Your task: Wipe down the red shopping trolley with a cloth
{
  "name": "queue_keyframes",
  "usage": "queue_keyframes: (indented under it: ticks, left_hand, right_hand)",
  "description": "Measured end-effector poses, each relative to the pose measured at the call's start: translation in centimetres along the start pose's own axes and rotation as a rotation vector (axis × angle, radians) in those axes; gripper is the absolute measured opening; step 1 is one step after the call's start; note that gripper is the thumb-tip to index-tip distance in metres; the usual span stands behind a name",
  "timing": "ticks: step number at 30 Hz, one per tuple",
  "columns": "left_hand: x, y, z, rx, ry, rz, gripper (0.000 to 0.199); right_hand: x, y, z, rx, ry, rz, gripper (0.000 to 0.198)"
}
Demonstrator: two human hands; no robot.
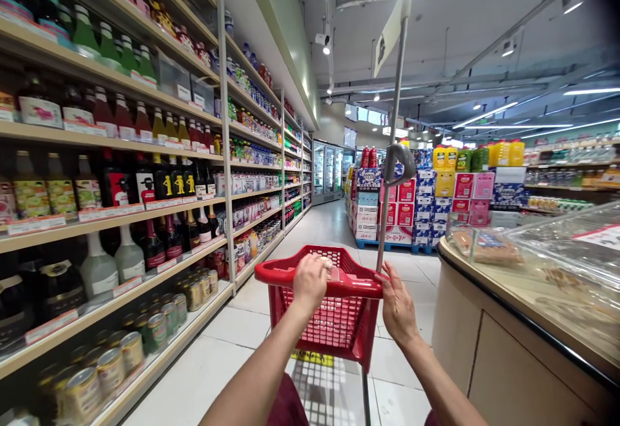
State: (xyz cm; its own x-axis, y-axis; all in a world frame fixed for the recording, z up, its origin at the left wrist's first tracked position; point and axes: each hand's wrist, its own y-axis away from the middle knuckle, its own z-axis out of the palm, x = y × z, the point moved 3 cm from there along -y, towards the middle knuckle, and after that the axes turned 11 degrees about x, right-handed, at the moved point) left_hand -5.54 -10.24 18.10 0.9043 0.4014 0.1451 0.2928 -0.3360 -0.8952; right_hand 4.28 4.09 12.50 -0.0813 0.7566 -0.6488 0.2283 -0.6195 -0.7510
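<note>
A red plastic shopping basket point(334, 323) with lattice sides is in front of me at the middle, above the tiled floor. My left hand point(311, 284) lies over its near rim with curled fingers. Something small and pale shows at those fingertips; its kind is unclear. At the basket's right corner, my right hand point(400, 306) has its fingers stretched upward and its thumb side against the rim. A tall metal pole point(386, 226) rises by that corner, with a grey looped handle point(400, 162) and a small flag on top. The basket's contents are mostly hidden.
Shelves point(184, 203) of bottles and cans run along the left. A glass-topped counter point(484, 323) stands close on the right. Ahead, stacked drink cartons point(400, 210) border the tiled aisle point(310, 219), which leads to glass-door fridges point(328, 168).
</note>
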Motion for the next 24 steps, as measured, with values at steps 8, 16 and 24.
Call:
queue_keyframes:
  ticks: [8,16,24]
  left_hand:
    - [4.1,1.4,2.2,-0.059,0.098,0.326,0.021]
    - [-1.2,1.1,-1.0,0.072,0.008,0.104,0.024]
    - [-3.9,1.9,-2.1,0.135,0.003,0.008,0.025]
  right_hand:
    - [0.3,0.0,-0.5,0.028,-0.071,-0.034,0.053]
    - [-1.0,0.4,1.1,-0.035,0.097,-0.218,0.048]
    - [-1.8,0.1,1.7,-0.081,0.182,-0.233,0.046]
